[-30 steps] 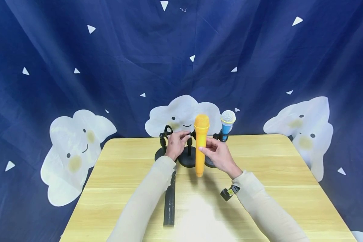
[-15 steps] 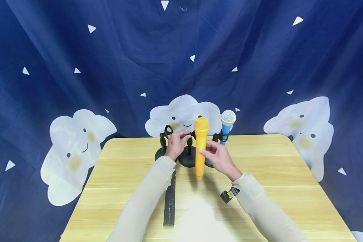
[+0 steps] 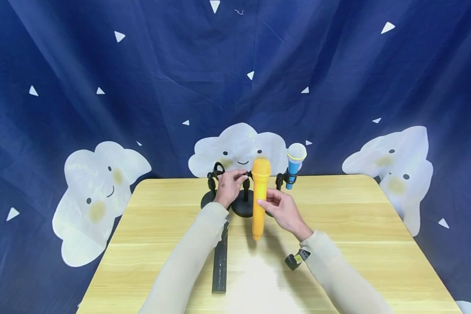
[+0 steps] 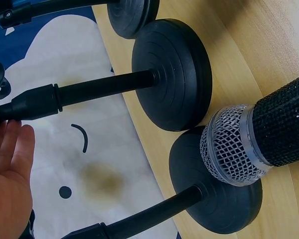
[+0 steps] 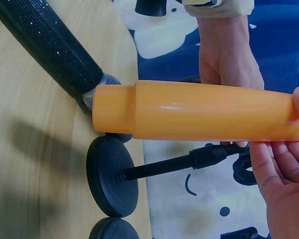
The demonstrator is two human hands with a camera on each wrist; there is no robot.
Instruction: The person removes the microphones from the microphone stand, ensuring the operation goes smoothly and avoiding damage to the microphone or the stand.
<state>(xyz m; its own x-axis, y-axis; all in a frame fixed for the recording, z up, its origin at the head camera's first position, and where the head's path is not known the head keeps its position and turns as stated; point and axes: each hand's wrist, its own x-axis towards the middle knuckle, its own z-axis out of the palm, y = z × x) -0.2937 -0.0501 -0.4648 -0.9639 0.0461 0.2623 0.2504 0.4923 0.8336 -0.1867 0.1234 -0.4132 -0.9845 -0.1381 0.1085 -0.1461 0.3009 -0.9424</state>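
Observation:
My right hand [image 3: 285, 213] holds a yellow-orange microphone [image 3: 260, 196] upright by its handle, thumb on one side and fingers on the other. Its lower end shows over the table in the right wrist view. My left hand [image 3: 228, 188] pinches the top joint of the middle black microphone stand [image 4: 107, 92], close under its clip. The stand's round base [image 3: 241, 207] rests on the table. The orange microphone is just right of this stand in the head view. A black sparkly microphone [image 4: 286, 122] with a silver mesh head lies below the left hand, partly hidden by the left forearm in the head view.
A blue microphone [image 3: 293, 169] with a white head sits in the clip of the right stand [image 3: 279, 183]. Another stand [image 3: 211, 185] with an open ring clip is on the left. The wooden table [image 3: 337, 261] ends at a blue cloud-print curtain [image 3: 235, 65].
My right hand has lowered the orange microphone slightly, bringing its head down and uncovering more of the right stand. My left hand has stayed at the middle stand.

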